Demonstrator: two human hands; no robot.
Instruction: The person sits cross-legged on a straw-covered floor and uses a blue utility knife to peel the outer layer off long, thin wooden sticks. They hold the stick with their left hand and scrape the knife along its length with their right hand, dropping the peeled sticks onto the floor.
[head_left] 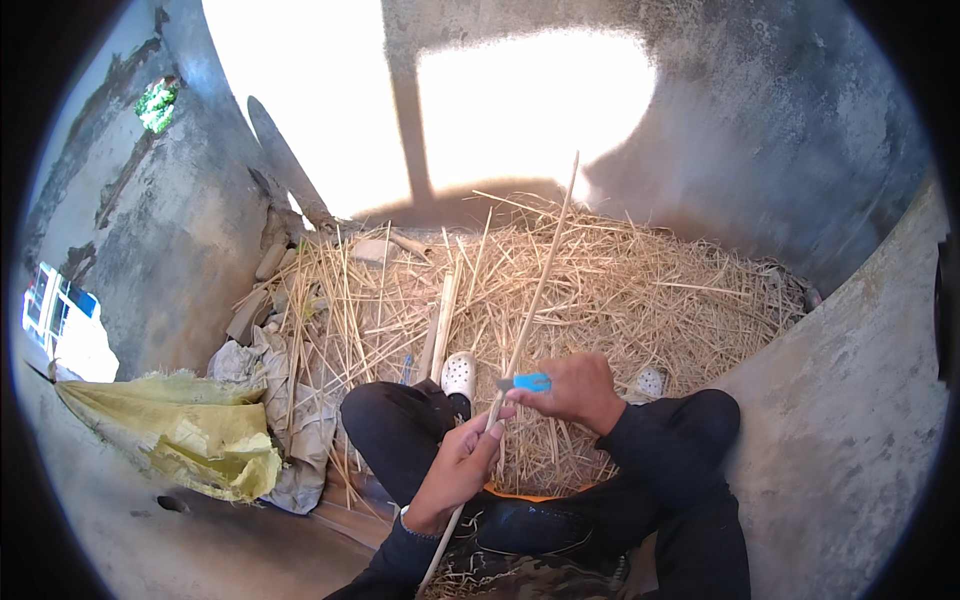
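Note:
A long, thin cane-like stick (544,275) slants up and away from my lap, its far end over the straw. My left hand (460,470) is closed round its lower part, thumb lying along it. In my right hand (582,390) is a blue-handled utility knife (530,383). Its dark blade points left and meets or nearly meets the stick just above my left fingers; actual contact is too small to tell. My right fingers are wrapped round the handle and partly hide it.
Loose straw and thin pale strips (640,300) cover the floor ahead. White clogs (459,375) are on my feet, between my bent knees. A torn yellow sack (200,440) lies at left, beside a crumpled pale cloth (300,485). Concrete walls (780,130) stand around.

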